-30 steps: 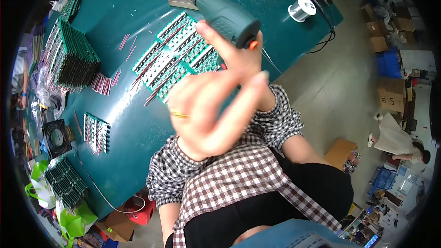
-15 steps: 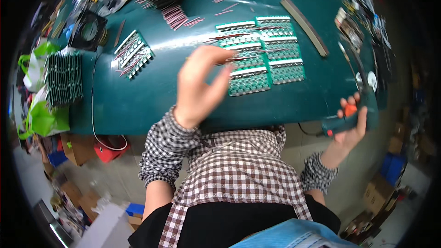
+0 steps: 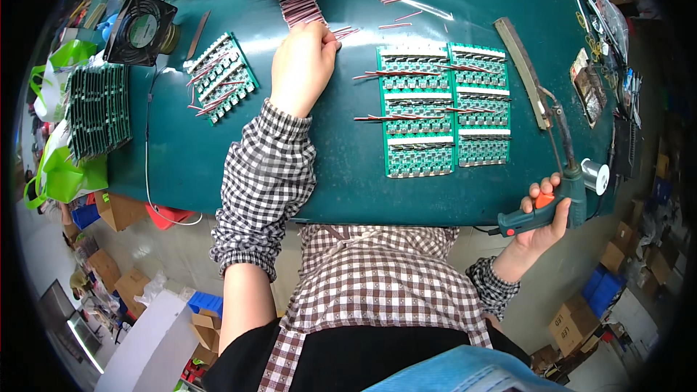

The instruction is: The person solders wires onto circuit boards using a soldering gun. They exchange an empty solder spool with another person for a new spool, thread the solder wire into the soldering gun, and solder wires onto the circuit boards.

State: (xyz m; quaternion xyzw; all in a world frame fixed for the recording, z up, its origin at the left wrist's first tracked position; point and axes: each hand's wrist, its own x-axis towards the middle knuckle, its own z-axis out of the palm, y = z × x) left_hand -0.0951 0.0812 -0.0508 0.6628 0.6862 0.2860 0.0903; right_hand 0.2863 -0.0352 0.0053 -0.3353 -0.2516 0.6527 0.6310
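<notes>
My left hand (image 3: 301,65) reaches across the teal table (image 3: 327,167) and rests knuckles-up beside a bundle of thin red wires (image 3: 303,10); its fingertips touch loose wires there. My right hand (image 3: 543,212) is at the table's near right edge, gripping a teal soldering gun (image 3: 553,196) with an orange trigger, its tip pointing away from me. Between the hands lie green circuit boards (image 3: 443,109) in two columns, several with red wires laid across them.
A smaller group of boards (image 3: 221,76) lies to the left, a black fan (image 3: 141,29) beyond it, stacked boards (image 3: 98,109) at the left edge. A solder spool (image 3: 595,176) and a long metal bar (image 3: 521,69) sit on the right. Boxes and bags stand on the floor.
My left hand has gone from above the circuit boards out to the wire bundle farther back. My right hand with the soldering gun has stayed at the table's near right edge.
</notes>
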